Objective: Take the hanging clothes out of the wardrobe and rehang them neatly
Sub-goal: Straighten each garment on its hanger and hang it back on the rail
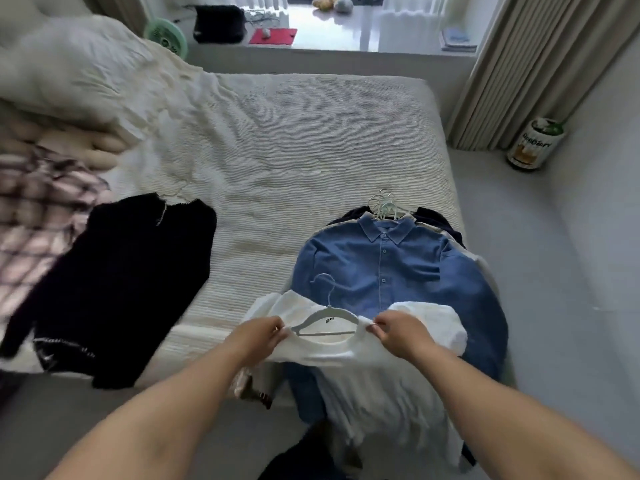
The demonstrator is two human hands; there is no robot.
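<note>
We hold a white T-shirt (pixel 349 348) at the near edge of the bed (pixel 311 140), above a pile of hung clothes whose top piece is a blue denim shirt (pixel 391 268). A pale plastic hanger (pixel 325 320) sits inside the neckline of the T-shirt, with its hook pointing away from us. Our left hand (pixel 259 332) pinches the cloth at the left shoulder, and our right hand (pixel 394 329) pinches it at the right shoulder; each grip is pressed together on the fabric just beside an end of the hanger.

The T-shirt looks light, thin and very soft, so we judge it will sag and slide off the hanger arms if we let go of one side only. The best place to hold is the shoulder seams, or the hanger neck under the hook, which is stiff.

On the left lies a black sweater (pixel 131 282), partly over a plaid garment (pixel 38 216). The middle of the bed between the sweater and the pile is free, so there is room to lay the T-shirt down there. The pile hangs over the bed edge toward the floor, so a pull toward us could drag it down.
</note>
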